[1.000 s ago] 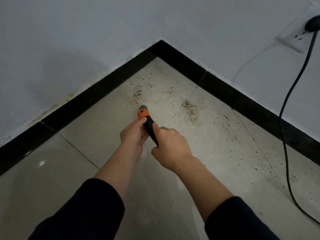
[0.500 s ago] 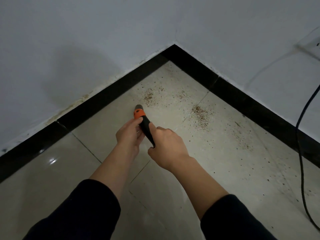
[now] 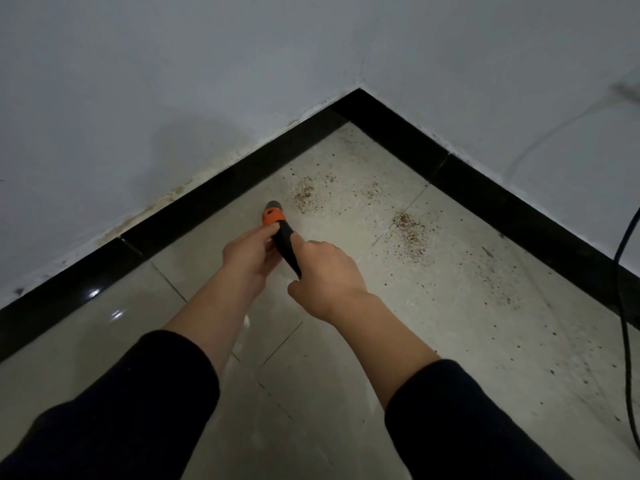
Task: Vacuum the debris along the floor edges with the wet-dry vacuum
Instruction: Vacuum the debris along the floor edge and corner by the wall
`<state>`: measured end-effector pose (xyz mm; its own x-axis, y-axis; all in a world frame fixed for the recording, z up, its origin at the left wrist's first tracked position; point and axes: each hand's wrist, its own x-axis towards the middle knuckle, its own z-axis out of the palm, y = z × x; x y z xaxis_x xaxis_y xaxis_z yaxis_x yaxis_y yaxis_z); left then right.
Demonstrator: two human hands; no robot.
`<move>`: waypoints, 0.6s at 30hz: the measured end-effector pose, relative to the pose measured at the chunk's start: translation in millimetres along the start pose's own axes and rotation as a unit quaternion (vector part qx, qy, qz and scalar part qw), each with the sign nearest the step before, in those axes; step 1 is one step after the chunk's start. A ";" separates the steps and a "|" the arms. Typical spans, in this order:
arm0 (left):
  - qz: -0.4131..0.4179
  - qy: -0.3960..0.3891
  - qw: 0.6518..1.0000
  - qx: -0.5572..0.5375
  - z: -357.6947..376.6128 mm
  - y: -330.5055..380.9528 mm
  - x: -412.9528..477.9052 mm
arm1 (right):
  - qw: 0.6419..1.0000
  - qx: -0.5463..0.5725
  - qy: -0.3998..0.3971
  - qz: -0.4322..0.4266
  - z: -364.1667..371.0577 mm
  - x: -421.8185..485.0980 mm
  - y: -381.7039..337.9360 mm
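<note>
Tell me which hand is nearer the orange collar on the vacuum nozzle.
Left. The left hand grips the black tube right at the orange collar, fingertips touching it; the right hand holds the tube farther back, toward the person.

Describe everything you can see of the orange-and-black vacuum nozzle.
The vacuum nozzle is a slim black tube, plastic by its look, with an orange collar and a grey tip. It slants forward and down toward the floor corner, its tip just short of the nearest debris patch. Whether it touches the tile is unclear. The left hand grips it behind the collar, the right hand farther back, hiding its rear.
</note>
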<state>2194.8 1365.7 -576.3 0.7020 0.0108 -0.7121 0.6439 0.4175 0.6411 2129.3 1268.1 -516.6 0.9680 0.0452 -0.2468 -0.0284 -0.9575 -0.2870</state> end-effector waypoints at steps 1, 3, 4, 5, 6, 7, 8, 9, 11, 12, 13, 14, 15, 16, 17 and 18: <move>-0.003 0.002 1.000 0.010 2.2 2.2 0.4 | 1.000 -0.003 -0.005 -0.006 -1.5 0.1 2.0; -0.005 0.022 0.999 0.025 8.4 3.8 0.5 | 1.000 -0.007 -0.016 -0.018 -4.7 -0.2 6.4; -0.007 0.033 0.999 0.032 11.6 3.9 -0.8 | 1.000 -0.009 -0.020 -0.022 -6.0 0.1 9.1; -0.008 0.041 0.998 0.040 14.7 3.9 -2.9 | 0.999 -0.009 -0.023 -0.025 -6.8 0.6 11.5; -0.008 0.046 0.998 0.046 17.1 3.5 -4.3 | 0.999 -0.009 -0.027 -0.028 -7.6 1.0 13.6; -0.007 0.049 0.998 0.050 18.5 3.2 -5.5 | 0.999 -0.007 -0.032 -0.031 -8.4 1.7 15.1; -0.005 0.050 0.998 0.049 19.0 2.9 -5.4 | 0.999 -0.007 -0.037 -0.035 -9.1 2.9 16.3; -0.004 0.049 0.998 0.046 19.1 2.8 -4.3 | 0.998 -0.008 -0.042 -0.039 -9.7 5.0 17.5; -0.003 0.042 0.999 0.032 18.3 3.3 1.8 | 0.998 -0.010 -0.047 -0.043 -10.2 10.6 18.8; -0.004 0.039 0.999 0.023 17.3 3.5 6.4 | 0.998 -0.011 -0.047 -0.043 -10.0 14.0 18.9; -0.004 0.035 0.999 0.015 15.7 3.4 11.1 | 0.998 -0.013 -0.045 -0.044 -9.1 17.5 18.6; -0.003 0.031 0.999 0.007 13.2 3.2 16.2 | 0.998 -0.018 -0.042 -0.046 -7.8 20.6 17.6; -0.001 0.026 1.000 -0.001 10.6 3.3 20.2 | 0.998 -0.023 -0.038 -0.049 -6.2 23.2 16.2; 0.001 0.023 1.000 -0.008 7.6 3.6 24.3 | 0.998 -0.028 -0.033 -0.052 -4.3 25.2 14.3; 0.002 0.019 1.000 -0.014 4.9 4.7 27.1 | 0.998 -0.031 -0.028 -0.055 -2.5 27.2 12.1; 0.002 0.019 1.000 -0.020 2.7 5.9 29.8 | 0.998 -0.034 -0.024 -0.057 -0.8 28.8 10.1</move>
<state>2220.4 1366.0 -593.0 0.6924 0.0473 -0.7200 0.6274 0.4533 0.6331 2157.1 1259.5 -525.9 0.9506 0.1672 -0.2615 0.0996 -0.9623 -0.2531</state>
